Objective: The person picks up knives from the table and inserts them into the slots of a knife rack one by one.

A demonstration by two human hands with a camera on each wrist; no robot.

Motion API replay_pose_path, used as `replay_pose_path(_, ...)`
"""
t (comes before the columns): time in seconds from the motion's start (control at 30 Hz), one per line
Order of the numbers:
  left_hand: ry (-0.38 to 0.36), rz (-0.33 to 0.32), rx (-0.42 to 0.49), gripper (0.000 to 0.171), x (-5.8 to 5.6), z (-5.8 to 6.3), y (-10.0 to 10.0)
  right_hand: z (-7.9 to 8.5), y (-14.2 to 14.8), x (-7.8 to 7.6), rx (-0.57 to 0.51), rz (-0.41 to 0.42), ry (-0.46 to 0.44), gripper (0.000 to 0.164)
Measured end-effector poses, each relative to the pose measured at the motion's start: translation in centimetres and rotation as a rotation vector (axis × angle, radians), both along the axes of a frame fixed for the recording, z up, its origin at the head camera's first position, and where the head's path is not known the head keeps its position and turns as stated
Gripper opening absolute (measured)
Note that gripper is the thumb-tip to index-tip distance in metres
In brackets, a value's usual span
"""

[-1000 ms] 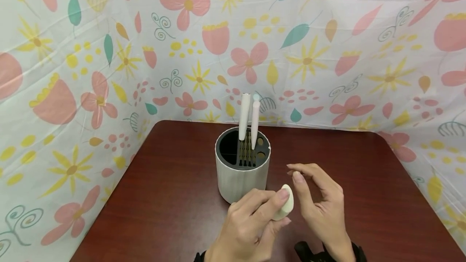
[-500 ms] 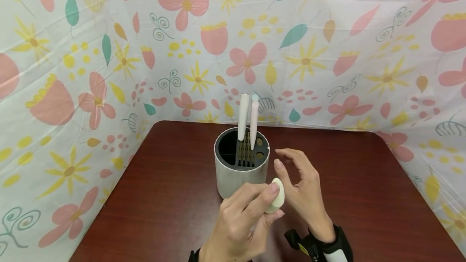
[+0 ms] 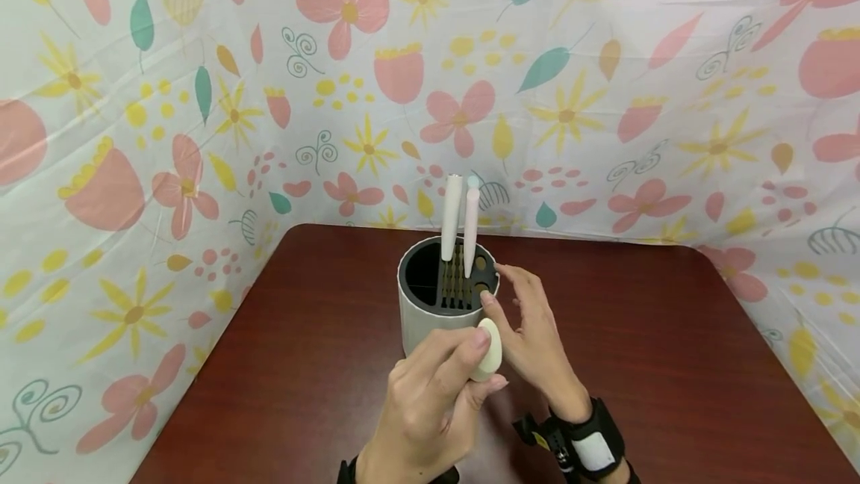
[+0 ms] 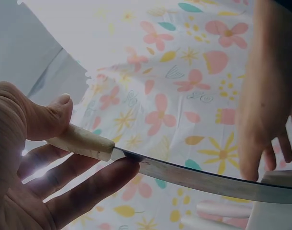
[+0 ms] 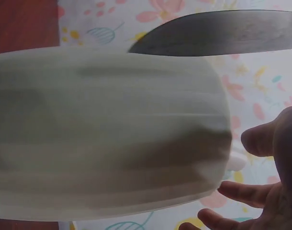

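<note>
My left hand (image 3: 419,398) grips a knife by its pale cream handle (image 3: 490,349). In the left wrist view, the thumb lies on the handle and a fingertip reaches the start of the blade (image 4: 198,177). The blade's tip end (image 5: 213,33) crosses beside the block in the right wrist view. A ribbed white round knife block (image 3: 419,327) with a black slotted top stands beyond the left hand. My right hand (image 3: 534,338) is at the block's right rim, its thumb and fingers spread apart and holding nothing.
A white knife handle (image 3: 452,216) and a pinkish one with a light blue end (image 3: 472,226) stick up from the block's slots. The dark red-brown table (image 3: 302,364) ends against a flower-print cloth (image 3: 571,95) at the back and sides.
My right hand has moved left and forward to the rim of the knife block. My left hand, with the knife, has shifted a little left.
</note>
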State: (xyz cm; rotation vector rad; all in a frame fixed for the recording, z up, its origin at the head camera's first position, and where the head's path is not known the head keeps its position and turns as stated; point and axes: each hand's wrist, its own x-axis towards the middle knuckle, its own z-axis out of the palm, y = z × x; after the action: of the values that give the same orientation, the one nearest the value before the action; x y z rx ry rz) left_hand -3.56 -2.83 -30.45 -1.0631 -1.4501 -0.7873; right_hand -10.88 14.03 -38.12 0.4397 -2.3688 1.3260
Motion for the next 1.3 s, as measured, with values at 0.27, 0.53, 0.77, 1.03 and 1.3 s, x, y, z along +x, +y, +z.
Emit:
replay_pose_path(0.27,0.013,-0.005,0.025,0.043,-0.1,0.5,-0.5,-1.0,-0.6,-0.6,0.013,0.043,-0.137,0.058)
replay_pose_path(0.53,0.034,0.006,0.048,0.046,-0.5,0.7,-1.0,-3.1,-1.4,-1.0,-0.04,0.11,-0.231,0.058)
replay_pose_path(0.77,0.06,0.003,0.07,0.054,-0.9,1.0,-1.5,-3.7,-1.7,-1.2,-0.094,0.112,-0.224,0.056)
replay_pose_path(1.03,0.084,0.002,0.103,0.059,-1.0,1.9,-2.2,-3.8,-1.9,-1.5,-0.122,0.137,-0.22,0.055)
replay_pose_path(1.3,0.113,-0.018,0.113,0.062,-1.2,2.2,-2.7,-3.8,-2.3,-1.4,-0.117,0.104,-0.197,0.052)
